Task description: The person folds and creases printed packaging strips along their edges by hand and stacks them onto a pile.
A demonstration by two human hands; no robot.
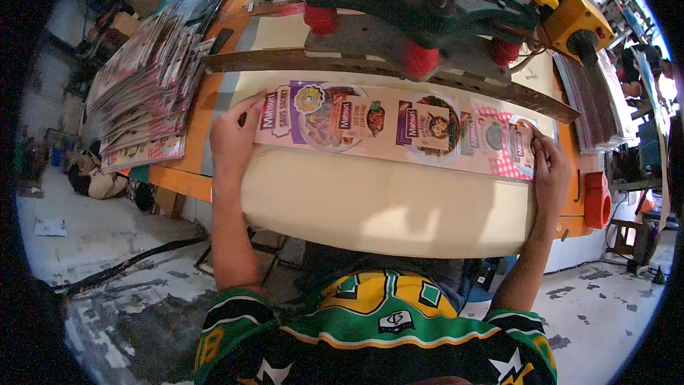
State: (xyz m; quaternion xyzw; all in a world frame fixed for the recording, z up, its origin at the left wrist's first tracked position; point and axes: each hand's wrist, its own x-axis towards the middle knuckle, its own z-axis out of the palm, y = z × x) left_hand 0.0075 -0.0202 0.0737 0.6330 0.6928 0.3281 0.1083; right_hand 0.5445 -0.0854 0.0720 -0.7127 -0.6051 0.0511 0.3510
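A long printed plastic strip (388, 132) with "Mahsuri" lettering and food pictures lies across a cream board (385, 203). My left hand (234, 135) is closed on the strip's left end, its fingertips at the upper corner. At the other end, my right hand (551, 175) pinches the right edge, thumb and fingers together. Just beyond the strip's far edge runs a long metal bar (285, 59), part of a machine with a dark green frame (413, 0) and red knobs (420, 59). The strip's far edge sits close to the bar; whether it goes beneath cannot be made out.
A tall, uneven stack of printed sheets (146, 93) stands on the orange table (182, 178) at left. Another stack (595, 103) is at right. A yellow control box (578, 18) sits upper right, and a red-orange holder (597, 199) hangs at the right table edge.
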